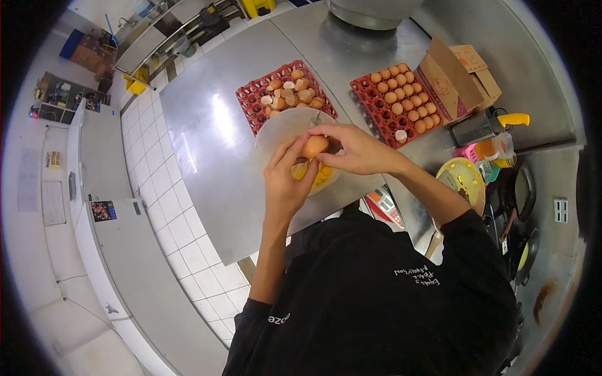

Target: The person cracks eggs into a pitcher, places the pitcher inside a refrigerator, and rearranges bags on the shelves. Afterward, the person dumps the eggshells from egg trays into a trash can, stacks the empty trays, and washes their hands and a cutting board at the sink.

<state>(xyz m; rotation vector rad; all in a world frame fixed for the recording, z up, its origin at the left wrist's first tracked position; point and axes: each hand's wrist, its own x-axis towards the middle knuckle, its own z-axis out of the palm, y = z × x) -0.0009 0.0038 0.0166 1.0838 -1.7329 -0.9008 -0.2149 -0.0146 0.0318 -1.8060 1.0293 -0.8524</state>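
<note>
Both my hands meet over a translucent bowl (266, 138) on the steel table. Between my left hand (290, 172) and my right hand (351, 149) is a brown egg (315, 146), with the fingers of both wrapped round it. Whether its shell is cracked cannot be made out. Beneath my hands, yellow yolks (323, 177) lie in the bowl. Just behind the bowl a red tray (251, 113) bears many broken shells (290, 94). A second red tray (370, 100), to the right, carries rows of brown eggs (401, 94) and one pale shell piece (401, 135).
An open cardboard box (448, 81) stands beside the egg tray. Further right are a dark container (476, 128) with a yellow handle, plastic cups (495, 147) and a pan (463, 178) with yellow residue. A large metal bowl (373, 15) sits at the back.
</note>
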